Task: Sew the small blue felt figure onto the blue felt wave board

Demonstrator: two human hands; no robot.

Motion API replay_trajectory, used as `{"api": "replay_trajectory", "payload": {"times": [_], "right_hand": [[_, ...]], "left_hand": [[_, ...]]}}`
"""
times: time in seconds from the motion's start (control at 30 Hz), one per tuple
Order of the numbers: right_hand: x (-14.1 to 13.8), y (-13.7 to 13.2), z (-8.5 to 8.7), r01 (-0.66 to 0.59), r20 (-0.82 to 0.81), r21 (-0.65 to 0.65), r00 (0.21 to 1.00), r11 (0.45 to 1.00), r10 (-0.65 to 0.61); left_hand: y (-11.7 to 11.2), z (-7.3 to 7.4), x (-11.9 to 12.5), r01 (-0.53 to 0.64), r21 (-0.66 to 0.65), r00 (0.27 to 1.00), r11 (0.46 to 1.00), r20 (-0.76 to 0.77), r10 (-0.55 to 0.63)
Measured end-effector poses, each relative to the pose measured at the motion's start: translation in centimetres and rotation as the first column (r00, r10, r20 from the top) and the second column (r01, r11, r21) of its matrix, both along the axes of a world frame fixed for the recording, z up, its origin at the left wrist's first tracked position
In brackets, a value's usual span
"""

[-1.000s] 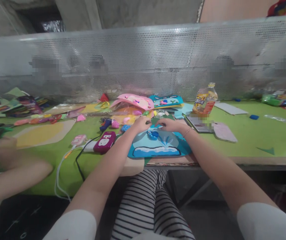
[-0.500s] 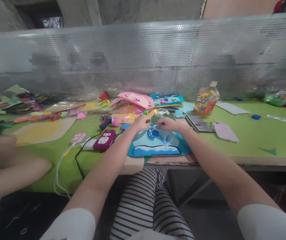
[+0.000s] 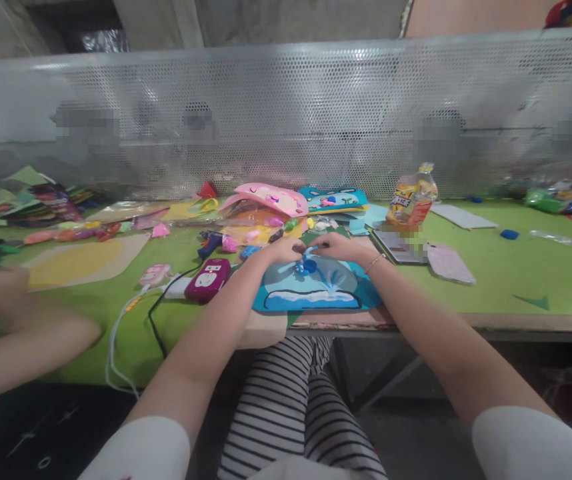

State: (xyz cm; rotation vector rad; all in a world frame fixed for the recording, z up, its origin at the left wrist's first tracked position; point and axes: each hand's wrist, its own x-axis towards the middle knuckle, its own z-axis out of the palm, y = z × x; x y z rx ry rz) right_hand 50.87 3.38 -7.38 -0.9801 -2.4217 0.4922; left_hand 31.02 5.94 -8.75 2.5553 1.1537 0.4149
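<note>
Over a blue picture sheet [image 3: 311, 300] with a white, black-outlined wave shape, my two hands work close together. My left hand [image 3: 285, 251] and my right hand [image 3: 340, 247] pinch a light blue strand of what looks like modelling clay [image 3: 309, 253], one at each side. Just below the fingertips, a round dark blue lump [image 3: 309, 267] lies on the sheet. Fingertips and part of the strand are too small and blurred to make out fully. A bracelet [image 3: 375, 263] circles my right wrist.
Left of the sheet are a purple power-bank-like case [image 3: 208, 280], cables and a glue gun [image 3: 209, 244]. Behind stand pink [image 3: 269, 199] and blue [image 3: 336, 199] decorated pieces. A bottle [image 3: 413, 200] and a phone [image 3: 450, 263] lie to the right. A co-worker's arm [image 3: 41, 347] reaches in at left.
The blue piece between my hands looks smaller over the sheet, and its strand sits higher between my fingers. My hands have barely moved. The co-worker's hand is blurred by motion.
</note>
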Motion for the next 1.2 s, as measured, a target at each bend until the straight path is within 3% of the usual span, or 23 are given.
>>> {"api": "replay_trajectory", "payload": {"times": [0.3, 0.47, 0.6, 0.87, 1.2], "right_hand": [[0.6, 0.4, -0.4, -0.041, 0.013, -0.168, 0.999, 0.985, 0.044], [0.9, -0.1, 0.6, -0.074, 0.114, -0.245, 0.988, 0.967, 0.105], [0.9, -0.4, 1.1, -0.085, 0.122, -0.242, 0.986, 0.966, 0.117], [0.5, 0.1, 0.2, -0.031, 0.194, -0.192, 0.979, 0.981, 0.069], [0.5, 0.3, 0.1, -0.039, 0.167, -0.153, 0.984, 0.987, 0.065]], "left_hand": [[-0.1, 0.1, -0.3, -0.023, -0.074, 0.999, 0.997, -0.039, 0.020], [-0.1, 0.2, -0.4, -0.020, -0.061, 0.999, 0.998, -0.052, 0.017], [0.0, 0.2, -0.4, -0.024, -0.042, 0.998, 0.999, -0.059, 0.021], [-0.2, 0.1, -0.3, -0.008, -0.031, 0.999, 0.999, -0.041, 0.007], [-0.5, 0.6, -0.4, 0.020, -0.069, 0.999, 0.997, -0.032, -0.022]]}}
